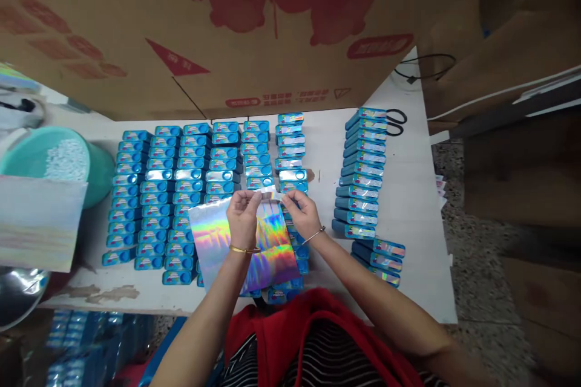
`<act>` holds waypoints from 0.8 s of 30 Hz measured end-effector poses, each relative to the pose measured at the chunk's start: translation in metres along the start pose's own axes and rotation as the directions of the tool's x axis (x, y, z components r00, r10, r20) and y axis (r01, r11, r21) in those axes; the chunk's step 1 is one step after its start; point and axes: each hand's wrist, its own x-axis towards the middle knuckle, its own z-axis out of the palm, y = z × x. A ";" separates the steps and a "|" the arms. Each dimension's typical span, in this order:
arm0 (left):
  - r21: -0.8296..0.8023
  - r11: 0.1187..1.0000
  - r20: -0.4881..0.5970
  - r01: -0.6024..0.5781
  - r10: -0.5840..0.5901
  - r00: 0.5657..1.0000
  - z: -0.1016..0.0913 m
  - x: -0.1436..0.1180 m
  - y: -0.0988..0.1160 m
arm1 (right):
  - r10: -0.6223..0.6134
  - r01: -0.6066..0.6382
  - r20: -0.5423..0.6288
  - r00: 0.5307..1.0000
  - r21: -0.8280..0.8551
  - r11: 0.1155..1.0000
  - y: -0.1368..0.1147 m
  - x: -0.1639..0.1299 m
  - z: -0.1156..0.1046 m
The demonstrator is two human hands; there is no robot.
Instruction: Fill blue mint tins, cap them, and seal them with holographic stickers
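Overhead, 2 hands pinch a holographic pouch's [247, 242] top edge.
Left hand [242, 217] and right hand [302, 211] grip it above many unbagged blue boxes [181, 187].

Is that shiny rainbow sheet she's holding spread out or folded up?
Spread out: the holographic sheet hangs flat, pinched at its top edge by left hand and right hand.

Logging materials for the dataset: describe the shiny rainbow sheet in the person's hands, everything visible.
The holographic sheet is a thin, flexible, roughly rectangular film, silvery with rainbow bands. It hangs tilted over the rows of blue packs on the white table, hiding some of them. The left hand and right hand pinch its top edge, where a small strip looks folded or peeled. The left forearm crosses in front of its middle.
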 end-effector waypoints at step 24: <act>0.883 0.370 0.197 -0.290 0.269 0.943 0.088 0.046 -0.040 | -0.116 0.013 -0.124 0.986 -0.624 0.781 0.062 0.068 -0.073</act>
